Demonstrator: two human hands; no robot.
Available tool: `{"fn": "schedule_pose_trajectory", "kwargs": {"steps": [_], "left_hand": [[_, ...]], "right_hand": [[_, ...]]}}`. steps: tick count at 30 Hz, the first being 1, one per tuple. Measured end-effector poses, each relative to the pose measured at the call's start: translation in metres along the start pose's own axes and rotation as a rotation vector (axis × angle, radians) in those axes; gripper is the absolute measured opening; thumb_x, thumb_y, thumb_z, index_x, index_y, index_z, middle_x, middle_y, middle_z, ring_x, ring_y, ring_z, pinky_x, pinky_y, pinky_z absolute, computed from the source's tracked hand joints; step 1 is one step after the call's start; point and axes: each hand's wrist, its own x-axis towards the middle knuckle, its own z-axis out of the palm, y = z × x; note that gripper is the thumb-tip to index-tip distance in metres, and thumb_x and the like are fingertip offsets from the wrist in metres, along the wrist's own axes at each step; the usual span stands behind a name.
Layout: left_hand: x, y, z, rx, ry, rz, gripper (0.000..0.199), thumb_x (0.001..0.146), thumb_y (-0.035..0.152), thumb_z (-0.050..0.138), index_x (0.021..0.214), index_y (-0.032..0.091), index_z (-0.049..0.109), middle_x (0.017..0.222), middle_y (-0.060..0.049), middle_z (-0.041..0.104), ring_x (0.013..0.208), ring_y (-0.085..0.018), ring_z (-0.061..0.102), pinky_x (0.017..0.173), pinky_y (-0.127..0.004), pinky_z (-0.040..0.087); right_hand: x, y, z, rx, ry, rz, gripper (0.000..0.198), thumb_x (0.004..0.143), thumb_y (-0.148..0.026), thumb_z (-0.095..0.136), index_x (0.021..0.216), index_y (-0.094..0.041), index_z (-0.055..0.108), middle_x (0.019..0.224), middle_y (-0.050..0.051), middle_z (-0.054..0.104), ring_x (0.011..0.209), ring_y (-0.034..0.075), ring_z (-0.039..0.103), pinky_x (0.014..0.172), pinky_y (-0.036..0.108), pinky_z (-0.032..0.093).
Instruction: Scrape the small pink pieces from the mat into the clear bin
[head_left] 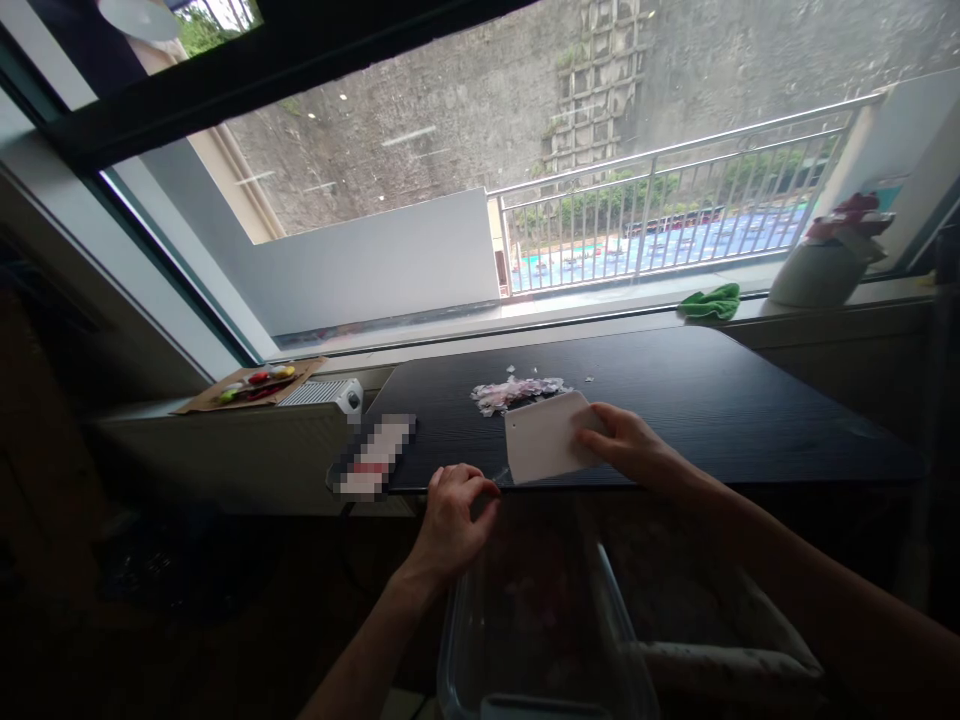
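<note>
My right hand (626, 437) grips a flat white card (547, 440) with rounded corners and a small hole near one corner. The card is tilted over the front part of the dark table (697, 400). Just behind it lies a loose heap of pale pinkish-white flakes (517, 393), with a few strays around. At the table's front edge, left of the card, is my left hand (456, 510), fingers curled and thumb near the index fingertip. What it pinches, if anything, I cannot make out. Below the edge, under my hands, stands a clear plastic bin (450, 640); its contents are too dark to tell.
A blurred-out flat object (379, 455) lies at the table's left end. Left of it, a radiator (322, 395) carries cardboard (202, 398) with colourful items. On the sill are a green cloth (711, 302) and a whitish container (817, 270). A window rises behind the table.
</note>
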Motion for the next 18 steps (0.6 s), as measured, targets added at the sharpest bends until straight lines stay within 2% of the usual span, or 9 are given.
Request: {"fn": "schedule_pose_trajectory", "kwargs": {"steps": [4,8,10,11,12,14,18], "left_hand": [[0.01,-0.002,0.003,0.03,0.031,-0.008,0.01,0.077,0.021,0.059,0.081,0.023,0.067,0.089,-0.004,0.064,0.095,-0.022,0.057,0.098,-0.048,0.037],[0.023,-0.006,0.0,0.064,0.036,-0.014,0.01,0.078,0.025,0.058,0.08,0.023,0.067,0.086,-0.003,0.064,0.093,-0.022,0.058,0.095,-0.046,0.039],[0.034,-0.007,-0.001,0.085,0.035,-0.016,0.011,0.079,0.025,0.057,0.08,0.023,0.067,0.087,-0.003,0.065,0.093,-0.021,0.058,0.096,-0.046,0.038],[0.041,-0.007,0.0,0.094,0.031,-0.018,0.011,0.079,0.025,0.056,0.079,0.022,0.067,0.087,-0.003,0.065,0.093,-0.022,0.058,0.096,-0.045,0.038],[0.049,-0.007,0.002,0.101,0.024,-0.024,0.012,0.08,0.025,0.055,0.078,0.022,0.067,0.087,-0.003,0.066,0.093,-0.022,0.058,0.095,-0.045,0.038],[0.063,-0.007,0.009,0.106,0.015,-0.044,0.014,0.081,0.025,0.054,0.078,0.023,0.067,0.087,-0.003,0.067,0.093,-0.022,0.058,0.096,-0.045,0.038],[0.076,-0.007,0.03,0.119,0.022,-0.055,0.013,0.079,0.023,0.055,0.078,0.022,0.068,0.082,-0.003,0.066,0.09,-0.022,0.058,0.092,-0.042,0.041]], "right_hand": [[0.004,0.007,-0.002,0.024,0.071,-0.058,0.024,0.069,-0.029,0.059,0.09,-0.017,0.062,0.077,0.002,0.065,0.067,0.016,0.06,0.06,0.026,0.049],[0.006,0.003,-0.008,-0.017,0.017,-0.05,0.02,0.068,-0.029,0.059,0.084,-0.017,0.061,0.07,0.002,0.064,0.061,0.016,0.058,0.053,0.026,0.047],[0.007,-0.002,-0.021,-0.042,0.117,-0.047,0.024,0.069,-0.03,0.058,0.09,-0.017,0.062,0.073,0.003,0.066,0.062,0.017,0.059,0.05,0.026,0.046],[0.007,-0.004,-0.03,-0.083,0.224,-0.049,0.025,0.071,-0.03,0.058,0.093,-0.018,0.062,0.075,0.004,0.067,0.064,0.017,0.06,0.051,0.026,0.046],[0.008,-0.005,-0.038,-0.163,0.321,-0.05,0.025,0.071,-0.03,0.058,0.093,-0.018,0.062,0.077,0.006,0.068,0.065,0.018,0.06,0.053,0.027,0.046],[0.01,-0.004,-0.053,-0.296,0.406,-0.038,0.025,0.072,-0.03,0.058,0.094,-0.018,0.063,0.078,0.007,0.068,0.065,0.019,0.06,0.055,0.028,0.046],[0.009,0.004,-0.063,-0.362,0.308,-0.019,0.022,0.073,-0.03,0.056,0.09,-0.018,0.063,0.076,0.005,0.067,0.064,0.018,0.06,0.054,0.028,0.046]]}}
